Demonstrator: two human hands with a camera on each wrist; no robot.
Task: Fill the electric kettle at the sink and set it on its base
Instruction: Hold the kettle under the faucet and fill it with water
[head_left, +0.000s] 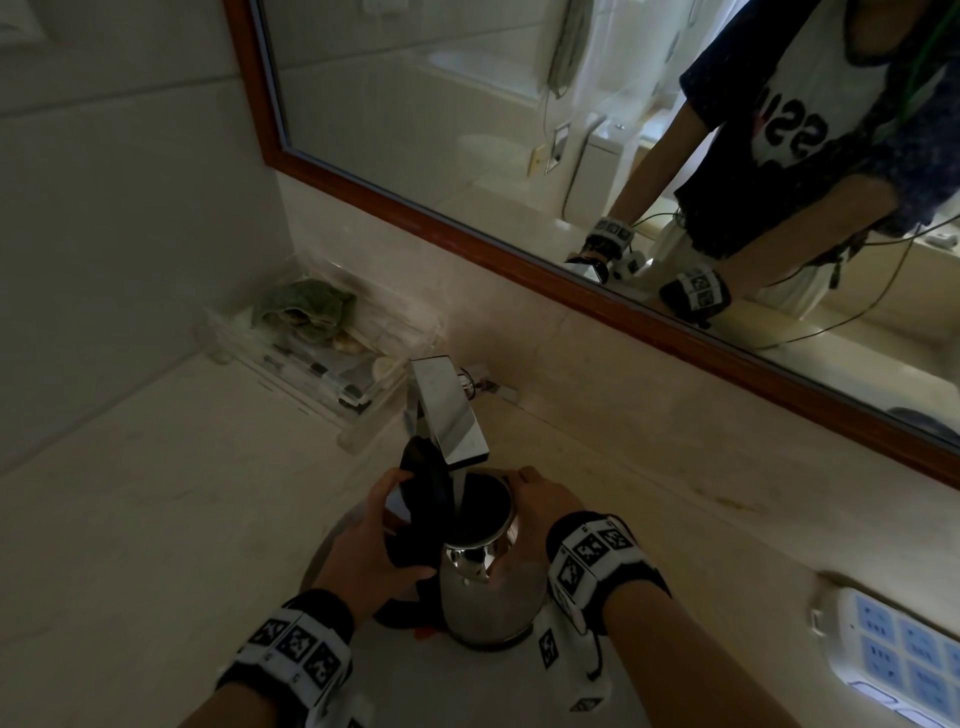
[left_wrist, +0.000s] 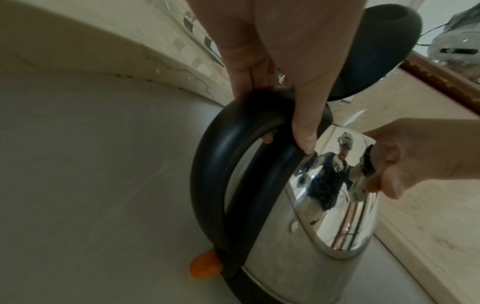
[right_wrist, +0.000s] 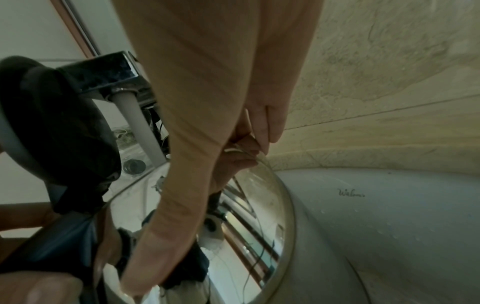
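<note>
A stainless steel kettle (head_left: 488, 592) stands in the white sink (right_wrist: 389, 226) under the chrome faucet (head_left: 449, 410). Its black lid (head_left: 423, 480) is tipped open. A stream of water (head_left: 460, 493) falls from the spout into the kettle's mouth. My left hand (head_left: 371, 545) grips the black handle (left_wrist: 223, 174), with its fingers curled round the handle and the thumb (left_wrist: 303, 133) over the top. My right hand (head_left: 543, 512) holds the kettle's upper body by the rim, thumb (right_wrist: 182, 185) down the shiny side. An orange switch (left_wrist: 205, 265) sits at the handle's foot. The kettle's base is not in view.
A clear tray (head_left: 363, 410) with a green cloth (head_left: 309, 309) and small toiletries stands at the back left of the stone counter (head_left: 130, 493). A wood-framed mirror (head_left: 519, 260) runs along the wall. A white panel with blue buttons (head_left: 898, 660) lies at the right.
</note>
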